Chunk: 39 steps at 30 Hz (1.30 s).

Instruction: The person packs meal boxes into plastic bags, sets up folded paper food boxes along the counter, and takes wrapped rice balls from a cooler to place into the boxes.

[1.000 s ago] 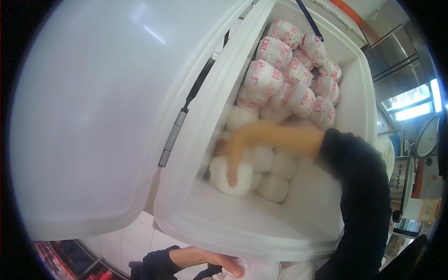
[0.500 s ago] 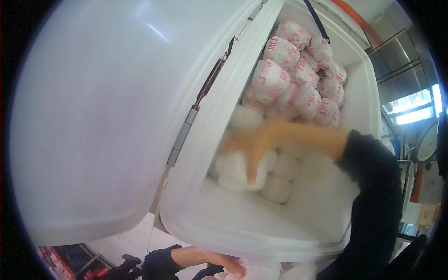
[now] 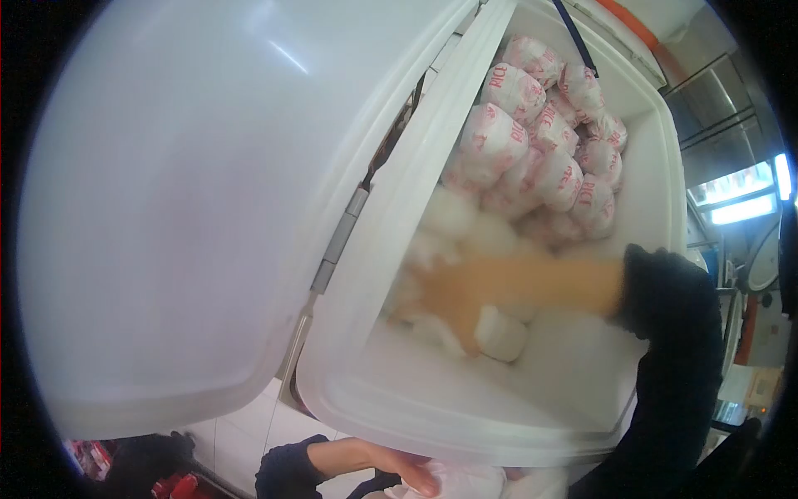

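Observation:
My right hand (image 3: 453,303) is inside a white cooler box, reaching in from the right and blurred by motion. Its thumb and fingers curve over a white round pack (image 3: 439,334) low in the box. Beside it sits another plain white pack (image 3: 502,334), and more plain ones (image 3: 449,214) lie behind the hand, partly hidden. Paper-wrapped rice packs (image 3: 494,133) with red "RICE" print are piled at the far end. Below the cooler's near rim, my left hand (image 3: 407,474) is closed on a whitish plastic bag (image 3: 470,482), cut off by the frame's bottom edge.
The cooler box (image 3: 573,391) has its large white lid (image 3: 183,216) swung open to the left on hinges. A dark strap (image 3: 575,37) hangs at the far rim. Tiled floor (image 3: 245,416) shows below, with metal shelving (image 3: 719,125) at the right.
My right hand has moved lower in the box with the white pack, toward the near end. The view has shifted slightly. My left hand stays on the bag.

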Each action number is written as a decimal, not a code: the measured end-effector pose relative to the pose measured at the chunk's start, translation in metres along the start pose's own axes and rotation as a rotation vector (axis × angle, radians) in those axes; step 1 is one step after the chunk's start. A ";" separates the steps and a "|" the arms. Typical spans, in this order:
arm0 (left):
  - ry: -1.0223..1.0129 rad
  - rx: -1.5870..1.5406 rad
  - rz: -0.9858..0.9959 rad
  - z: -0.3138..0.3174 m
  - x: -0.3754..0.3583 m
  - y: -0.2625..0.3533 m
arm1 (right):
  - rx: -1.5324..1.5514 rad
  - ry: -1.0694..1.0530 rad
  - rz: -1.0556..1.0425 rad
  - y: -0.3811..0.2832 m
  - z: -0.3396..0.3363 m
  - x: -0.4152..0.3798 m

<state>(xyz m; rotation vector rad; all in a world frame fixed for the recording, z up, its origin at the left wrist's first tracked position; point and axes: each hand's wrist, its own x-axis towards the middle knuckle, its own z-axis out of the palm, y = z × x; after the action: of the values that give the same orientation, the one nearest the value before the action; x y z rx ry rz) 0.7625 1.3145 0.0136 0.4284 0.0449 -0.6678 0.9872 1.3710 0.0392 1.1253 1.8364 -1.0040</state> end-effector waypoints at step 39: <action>-0.169 0.004 0.011 0.022 0.017 0.010 | -0.310 0.125 0.154 -0.008 0.025 0.065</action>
<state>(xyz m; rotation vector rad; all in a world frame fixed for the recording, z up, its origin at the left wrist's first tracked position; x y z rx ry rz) 0.7803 1.3026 0.0349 0.3743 -0.1192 -0.6912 0.9628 1.3685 -0.0268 1.1372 1.8919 -0.5485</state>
